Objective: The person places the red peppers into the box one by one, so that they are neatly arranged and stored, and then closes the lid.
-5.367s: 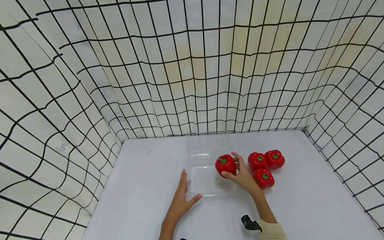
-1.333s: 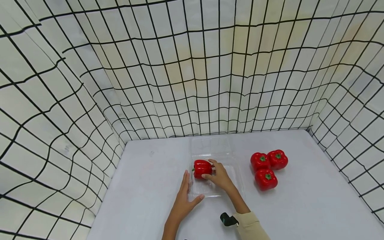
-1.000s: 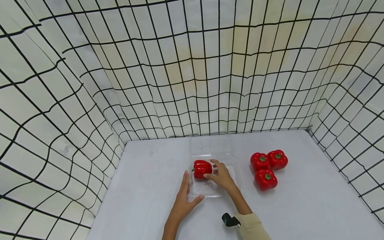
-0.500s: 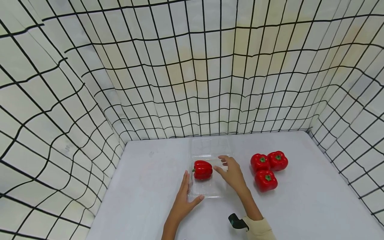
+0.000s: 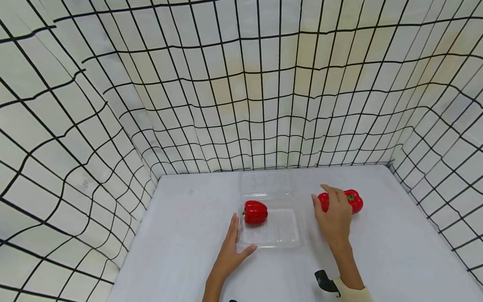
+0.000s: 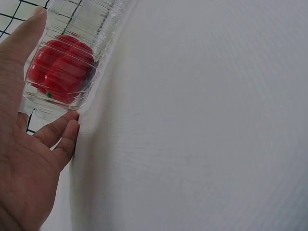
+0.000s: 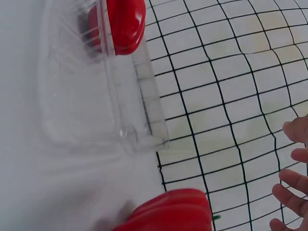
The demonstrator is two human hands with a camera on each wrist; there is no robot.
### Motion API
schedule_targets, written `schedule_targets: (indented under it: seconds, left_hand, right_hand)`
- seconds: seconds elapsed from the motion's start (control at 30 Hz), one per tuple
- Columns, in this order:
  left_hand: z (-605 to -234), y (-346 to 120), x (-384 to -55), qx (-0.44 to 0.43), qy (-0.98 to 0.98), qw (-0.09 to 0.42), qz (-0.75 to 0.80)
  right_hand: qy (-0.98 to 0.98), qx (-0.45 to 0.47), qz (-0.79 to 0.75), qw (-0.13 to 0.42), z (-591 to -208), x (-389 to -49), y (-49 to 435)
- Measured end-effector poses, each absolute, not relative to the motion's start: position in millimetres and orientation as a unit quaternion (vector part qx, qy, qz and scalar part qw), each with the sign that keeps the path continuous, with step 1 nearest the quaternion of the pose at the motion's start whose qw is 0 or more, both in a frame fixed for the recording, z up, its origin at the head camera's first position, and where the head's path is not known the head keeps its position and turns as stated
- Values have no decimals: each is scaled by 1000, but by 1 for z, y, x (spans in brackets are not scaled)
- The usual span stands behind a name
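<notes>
A clear plastic clamshell container (image 5: 281, 244) lies unfolded on the white table. On its left side a red bell pepper (image 5: 255, 212) rests on its side, stem to the left. My left hand (image 5: 227, 256) touches the container's left side, fingers straight, thumb spread at the front edge; the left wrist view shows the pepper (image 6: 62, 70) through the plastic. Over the pepper group at the right hovers my right hand (image 5: 333, 218), fingers spread and holding nothing. It partly covers the back left pepper (image 5: 323, 201) and hides the front one. The back right pepper (image 5: 354, 200) shows beside it.
The container's lid (image 5: 266, 183) lies flat behind its base. Black netting (image 5: 264, 105) over white walls encloses the table (image 5: 181, 235) at the back and both sides. A dark device (image 5: 325, 281) sits at the right wrist by a beige sleeve (image 5: 352, 291).
My right hand set a pepper down in the left of the container, let go of it, and moved right to above the other peppers. The left hand has stayed at the container's side.
</notes>
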State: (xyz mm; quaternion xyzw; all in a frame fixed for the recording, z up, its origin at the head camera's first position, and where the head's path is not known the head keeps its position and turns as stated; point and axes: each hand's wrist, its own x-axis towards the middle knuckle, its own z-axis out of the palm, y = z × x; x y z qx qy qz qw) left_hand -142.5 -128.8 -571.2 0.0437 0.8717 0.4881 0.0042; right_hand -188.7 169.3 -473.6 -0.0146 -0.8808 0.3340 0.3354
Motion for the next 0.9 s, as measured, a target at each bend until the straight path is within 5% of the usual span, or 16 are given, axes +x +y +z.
schedule_targets:
  seconds: [0.27,0.9]
  left_hand:
    - [-572,-127,-142,42,871,10,490]
    - [-573,-127,-143,41,873,4,486]
  right_hand:
    - [-886,-125,324,307,-502,-163,197]
    - [-907,-169,337,188,-552,-146,191]
